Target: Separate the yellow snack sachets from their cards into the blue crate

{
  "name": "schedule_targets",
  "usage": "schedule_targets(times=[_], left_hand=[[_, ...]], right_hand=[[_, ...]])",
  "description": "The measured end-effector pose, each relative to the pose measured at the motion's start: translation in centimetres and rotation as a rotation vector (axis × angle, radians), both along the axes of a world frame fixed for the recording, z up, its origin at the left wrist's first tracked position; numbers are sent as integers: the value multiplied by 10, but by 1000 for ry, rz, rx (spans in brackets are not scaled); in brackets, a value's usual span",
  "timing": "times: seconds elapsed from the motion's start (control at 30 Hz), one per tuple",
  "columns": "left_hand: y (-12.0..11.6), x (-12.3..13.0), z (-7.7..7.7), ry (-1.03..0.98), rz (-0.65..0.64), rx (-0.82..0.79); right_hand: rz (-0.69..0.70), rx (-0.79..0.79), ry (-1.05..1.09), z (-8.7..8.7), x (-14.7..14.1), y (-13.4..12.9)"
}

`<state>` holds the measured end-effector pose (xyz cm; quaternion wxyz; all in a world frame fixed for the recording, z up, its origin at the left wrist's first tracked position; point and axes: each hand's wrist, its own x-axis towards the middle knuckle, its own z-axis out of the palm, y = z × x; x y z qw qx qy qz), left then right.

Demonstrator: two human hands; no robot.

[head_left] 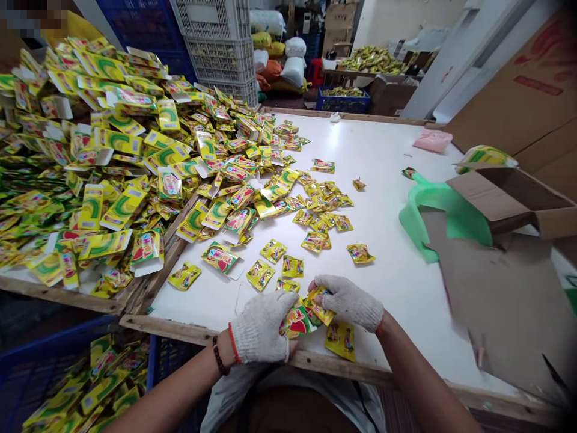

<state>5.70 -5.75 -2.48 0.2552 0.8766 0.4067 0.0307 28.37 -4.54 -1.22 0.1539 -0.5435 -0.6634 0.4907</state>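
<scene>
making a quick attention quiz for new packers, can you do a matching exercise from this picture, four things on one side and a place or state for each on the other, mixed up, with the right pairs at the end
Things
1. left hand
2. right hand
3. grey crates
4. cardboard carton

Places and states
A. stacked up in the background
B. holding a yellow packet
C. open, at the right of the picture
D. holding a small printed box

Right pairs: 1-D, 2-B, 3-A, 4-C
</scene>
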Motion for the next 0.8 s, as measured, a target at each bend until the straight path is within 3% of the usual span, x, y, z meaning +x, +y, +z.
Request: schedule_targets(times=[0.1,0.17,0.27,0.37,0.43,0.6,0.7,0.8], left_hand=[[0,4,-3,-52,15,-10],[-3,8,-8,-111,72,-5],[-7,15,-15,-168,175,4],[-10,20,-19,-172,211,9],[-11,19,-17,-165,207,6],[-9,13,-11,-94,106,35],[-9,13,-13,-60,66,62],[-9,15,-16,-34,61,59]], right_hand=[[-88,45,-15,-4,-4,0],[-225,97,-28,-12,-12,-6],[-408,332,-109,-28,-27,-21],[-388,525,-150,-36,-36,-32],[-387,468,-131,-33,-36,-35],[-369,149,-150,-12,-30,-34],[-339,130,-217,-7,-33,-34],[-328,92,-132,-5,-33,-36]])
